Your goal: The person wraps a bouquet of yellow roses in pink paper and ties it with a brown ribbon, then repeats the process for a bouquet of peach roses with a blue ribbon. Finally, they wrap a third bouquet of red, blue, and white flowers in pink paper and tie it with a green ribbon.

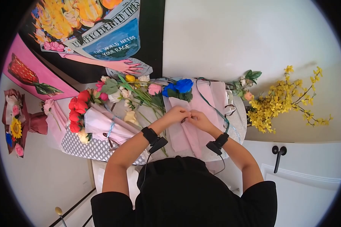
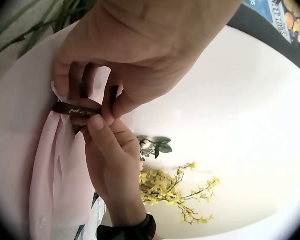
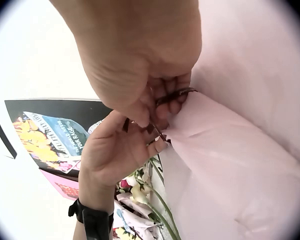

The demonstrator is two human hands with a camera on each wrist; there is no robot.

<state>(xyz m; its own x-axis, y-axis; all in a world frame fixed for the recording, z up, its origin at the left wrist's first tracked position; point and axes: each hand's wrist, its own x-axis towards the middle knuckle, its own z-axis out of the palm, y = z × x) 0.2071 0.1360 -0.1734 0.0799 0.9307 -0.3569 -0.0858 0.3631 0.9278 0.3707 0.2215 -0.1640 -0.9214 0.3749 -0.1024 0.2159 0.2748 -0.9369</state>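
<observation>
A dark brown ribbon [image 2: 70,109] with pale lettering wraps round the gathered neck of a bouquet in pale pink wrapping paper [image 1: 191,138]. Blue roses [image 1: 183,86] show at the bouquet's top. My left hand [image 1: 179,114] pinches the ribbon between thumb and fingers, a short dark end standing up beside the thumb. Close against it, my right hand [image 1: 201,122] pinches another part of the ribbon, thumb on top. In the right wrist view the ribbon [image 3: 177,95] runs from the paper in among the curled fingers, which partly hide it.
Left on the table lies another pink-wrapped bouquet with red roses [image 1: 78,106] and a light blue ribbon [image 1: 110,128]. Loose stems and flowers [image 1: 130,90] lie between the bouquets. A dark green ribbon [image 1: 212,106] trails at right, near yellow blossom branches [image 1: 269,108]. Paintings [image 1: 110,41] stand behind.
</observation>
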